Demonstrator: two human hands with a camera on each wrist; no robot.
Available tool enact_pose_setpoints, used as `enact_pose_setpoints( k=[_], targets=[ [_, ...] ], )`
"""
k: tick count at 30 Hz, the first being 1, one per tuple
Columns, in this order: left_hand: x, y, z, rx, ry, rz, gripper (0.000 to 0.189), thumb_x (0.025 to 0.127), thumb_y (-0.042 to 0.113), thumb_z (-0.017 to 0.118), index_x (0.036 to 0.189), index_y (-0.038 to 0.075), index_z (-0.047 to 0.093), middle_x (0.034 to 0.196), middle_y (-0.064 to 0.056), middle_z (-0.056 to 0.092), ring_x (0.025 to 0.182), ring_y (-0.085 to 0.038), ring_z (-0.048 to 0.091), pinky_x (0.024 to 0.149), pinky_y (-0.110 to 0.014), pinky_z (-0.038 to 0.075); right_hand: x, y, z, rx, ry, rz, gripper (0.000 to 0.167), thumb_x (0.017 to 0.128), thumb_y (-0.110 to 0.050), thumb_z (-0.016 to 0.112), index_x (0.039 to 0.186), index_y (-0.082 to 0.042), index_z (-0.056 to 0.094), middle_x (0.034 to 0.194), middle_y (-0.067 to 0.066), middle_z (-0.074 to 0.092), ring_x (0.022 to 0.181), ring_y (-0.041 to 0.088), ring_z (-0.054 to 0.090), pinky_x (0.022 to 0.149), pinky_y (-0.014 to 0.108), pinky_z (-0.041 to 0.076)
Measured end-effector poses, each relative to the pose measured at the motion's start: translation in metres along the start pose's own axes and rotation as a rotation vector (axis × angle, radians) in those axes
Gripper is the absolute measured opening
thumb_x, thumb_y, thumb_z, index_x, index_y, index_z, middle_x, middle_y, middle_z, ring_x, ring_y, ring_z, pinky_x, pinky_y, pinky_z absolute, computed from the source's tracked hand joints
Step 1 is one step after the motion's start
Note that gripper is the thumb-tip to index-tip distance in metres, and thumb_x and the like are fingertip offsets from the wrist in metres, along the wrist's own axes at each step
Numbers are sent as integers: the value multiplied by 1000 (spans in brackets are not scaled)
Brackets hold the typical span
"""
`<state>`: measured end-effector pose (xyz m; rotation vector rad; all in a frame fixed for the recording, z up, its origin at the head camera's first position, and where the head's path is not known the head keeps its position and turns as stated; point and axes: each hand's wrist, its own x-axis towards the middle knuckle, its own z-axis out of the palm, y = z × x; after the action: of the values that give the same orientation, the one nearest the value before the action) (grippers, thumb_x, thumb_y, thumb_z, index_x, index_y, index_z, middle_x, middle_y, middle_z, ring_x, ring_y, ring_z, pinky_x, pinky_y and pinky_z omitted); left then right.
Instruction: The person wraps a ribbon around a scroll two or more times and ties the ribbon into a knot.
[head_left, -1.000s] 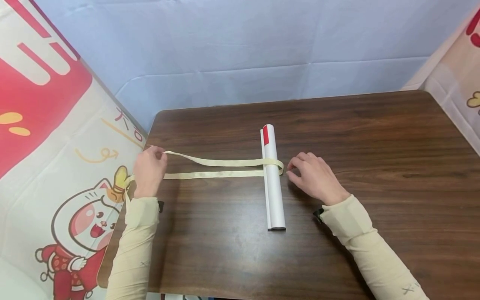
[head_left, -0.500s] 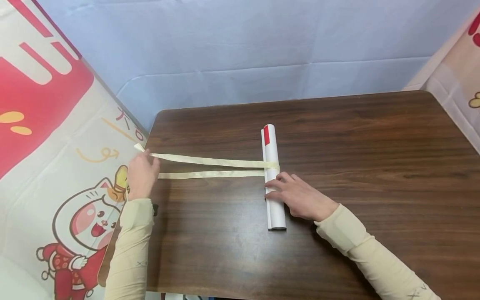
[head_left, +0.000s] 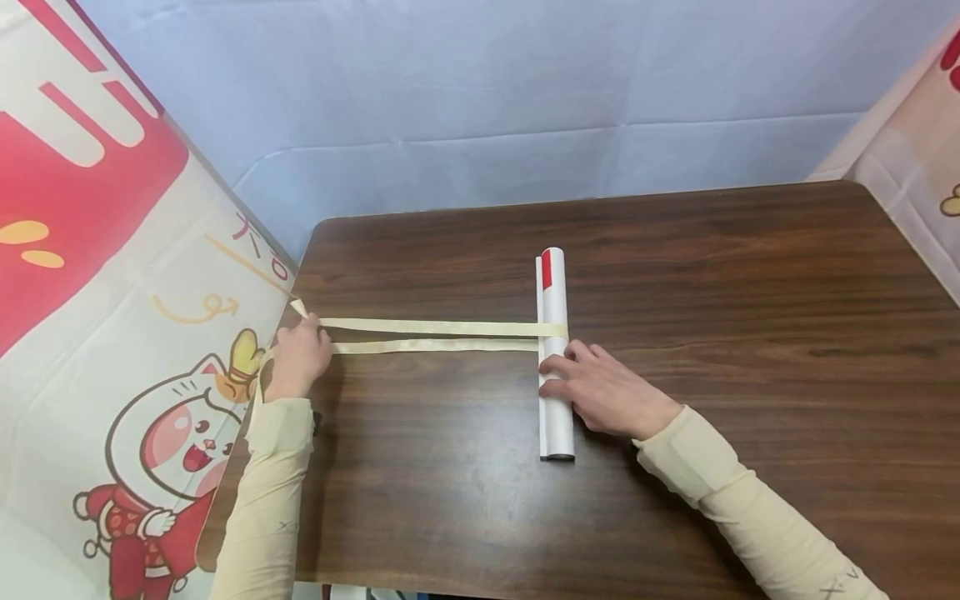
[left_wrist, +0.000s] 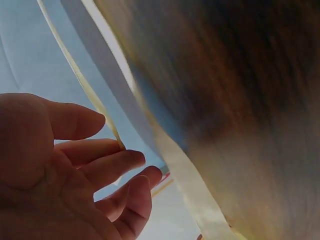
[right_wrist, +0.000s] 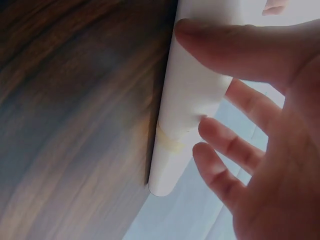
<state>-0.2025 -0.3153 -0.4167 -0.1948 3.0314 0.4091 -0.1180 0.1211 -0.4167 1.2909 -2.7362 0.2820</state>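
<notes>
A white roll (head_left: 557, 400) with a red patch near its far end lies lengthwise on the table. A pale yellow ribbon (head_left: 435, 326) loops round its middle, and both strands run left. At the left edge my left hand (head_left: 300, 357) pinches the upper strand; its short end sticks up past the fingers. In the left wrist view the thumb and index finger stand close about the ribbon (left_wrist: 82, 82). My right hand (head_left: 603, 392) grips the roll just below the loop, thumb on one side and fingers curled over the other, as the right wrist view shows the roll (right_wrist: 197, 75).
The brown wooden table (head_left: 750, 275) extends beyond the roll on the right. Behind it hangs a pale blue cloth (head_left: 510, 100). A printed backdrop (head_left: 67, 400) with a cartoon figure stands at the left, close to my left hand.
My right hand has come left onto the roll and grips it. The ribbon's loop has drawn tight round the roll. The roll has shifted slightly right in the last half second.
</notes>
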Motion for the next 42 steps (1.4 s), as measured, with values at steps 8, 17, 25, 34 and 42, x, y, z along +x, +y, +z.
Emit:
enact_pose_setpoints(
  k=[8, 17, 25, 34, 42],
  targets=[
    [3, 4, 9, -6, -39, 32, 31, 97, 15, 29, 116, -4, 44, 132, -30, 52, 123, -54, 34, 93, -68, 30, -7, 3, -5, -10, -36, 35, 40, 73, 7, 69, 99, -23, 72, 116, -1, 62, 94, 23, 48, 76, 34, 40],
    [3, 12, 12, 2, -95, 30, 39, 97, 18, 30, 126, -7, 39, 138, -29, 47, 127, -53, 29, 95, -66, 27, -21, 11, -9, -14, -25, 73, 41, 72, 10, 67, 97, -23, 73, 115, -2, 62, 94, 23, 48, 76, 34, 39],
    [2, 14, 13, 1, -134, 20, 45, 99, 20, 28, 135, -6, 35, 145, -27, 40, 127, -52, 28, 96, -66, 25, -35, 20, -13, -25, -24, 97, 44, 67, 13, 68, 95, -21, 72, 114, 0, 62, 96, 24, 50, 74, 35, 39],
    [2, 15, 10, 13, -177, 15, 49, 100, 22, 27, 141, -5, 32, 153, -28, 26, 131, -53, 24, 98, -67, 22, -39, 23, -14, -24, -15, 92, 44, 65, 13, 70, 96, -19, 71, 116, 1, 62, 98, 25, 50, 75, 36, 40],
    [0, 14, 9, 42, -274, -30, 59, 100, 26, 27, 152, 1, 14, 157, -32, -2, 137, -57, 12, 103, -71, 15, -38, 23, -13, -27, -6, 89, 43, 66, 13, 69, 95, -18, 71, 115, 2, 63, 97, 25, 51, 76, 36, 41]
  ],
)
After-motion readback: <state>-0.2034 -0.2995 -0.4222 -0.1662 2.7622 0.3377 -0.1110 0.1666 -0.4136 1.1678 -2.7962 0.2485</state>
